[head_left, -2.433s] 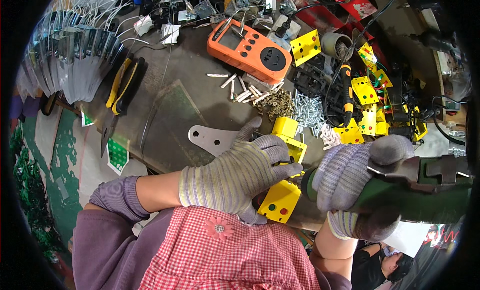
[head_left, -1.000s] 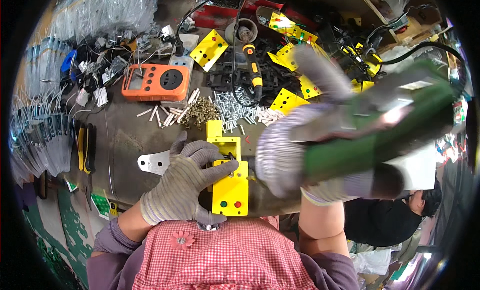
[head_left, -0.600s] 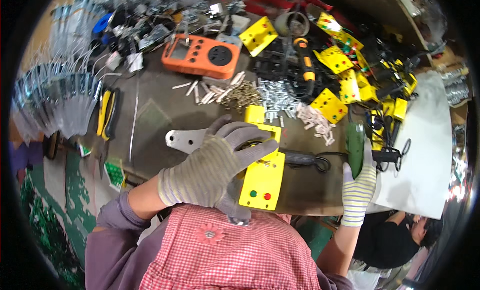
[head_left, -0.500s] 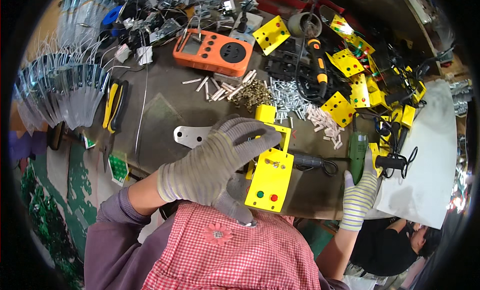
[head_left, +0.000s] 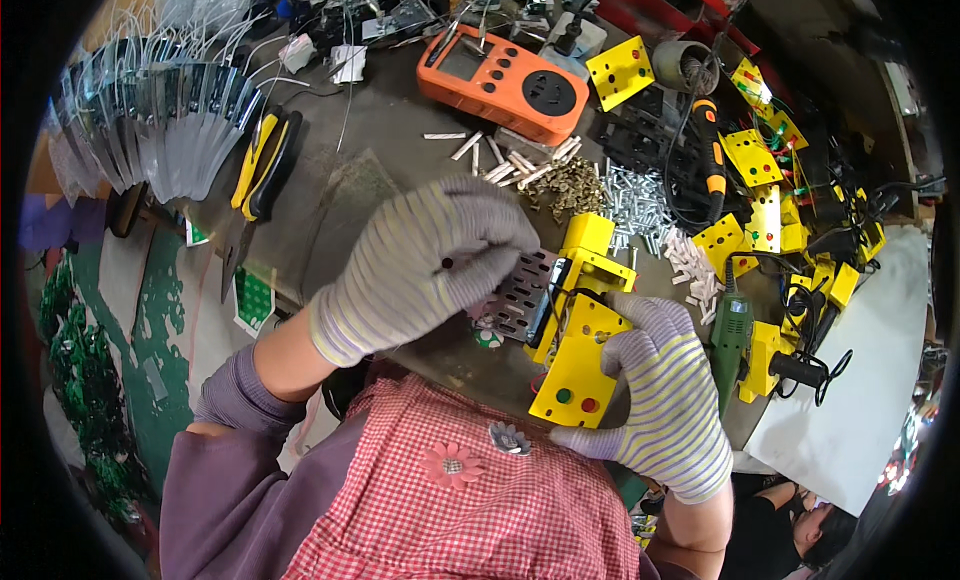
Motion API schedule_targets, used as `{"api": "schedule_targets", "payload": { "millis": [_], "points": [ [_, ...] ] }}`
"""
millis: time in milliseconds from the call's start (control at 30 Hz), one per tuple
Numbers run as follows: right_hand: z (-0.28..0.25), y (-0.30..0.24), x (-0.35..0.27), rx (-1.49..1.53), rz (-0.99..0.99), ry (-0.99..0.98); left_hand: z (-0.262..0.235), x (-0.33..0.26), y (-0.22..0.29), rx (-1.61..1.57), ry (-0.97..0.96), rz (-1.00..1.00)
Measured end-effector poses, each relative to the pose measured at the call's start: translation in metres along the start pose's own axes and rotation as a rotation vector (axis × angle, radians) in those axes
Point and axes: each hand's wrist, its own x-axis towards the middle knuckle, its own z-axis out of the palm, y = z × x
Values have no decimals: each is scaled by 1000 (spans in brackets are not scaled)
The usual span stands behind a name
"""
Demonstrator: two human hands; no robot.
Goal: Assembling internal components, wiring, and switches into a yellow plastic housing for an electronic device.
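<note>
Two gloved hands work at the near edge of the tabletop (head_left: 400, 130). Seen from the head camera, the left hand (head_left: 425, 260) has its fingers bunched over a grey perforated plate (head_left: 520, 298), pinching it. Just right of that plate sits the yellow bracket (head_left: 582, 355), which the right hand (head_left: 665, 400) grips by its right side, thumb and fingers closed on it. A green rotary tool (head_left: 731, 335) lies just beyond that hand, an orange meter (head_left: 503, 82) near the far edge.
</note>
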Motion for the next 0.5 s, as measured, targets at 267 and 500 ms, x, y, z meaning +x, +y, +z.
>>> {"api": "schedule_targets", "payload": {
  "millis": [267, 500],
  "points": [
    [-4, 7, 4, 54, 37, -42, 19, 0, -4, 10, -189, 137],
    [9, 14, -2, 119, 61, 58, 37, -2, 6, 161, -196, 56]
  ]
}}
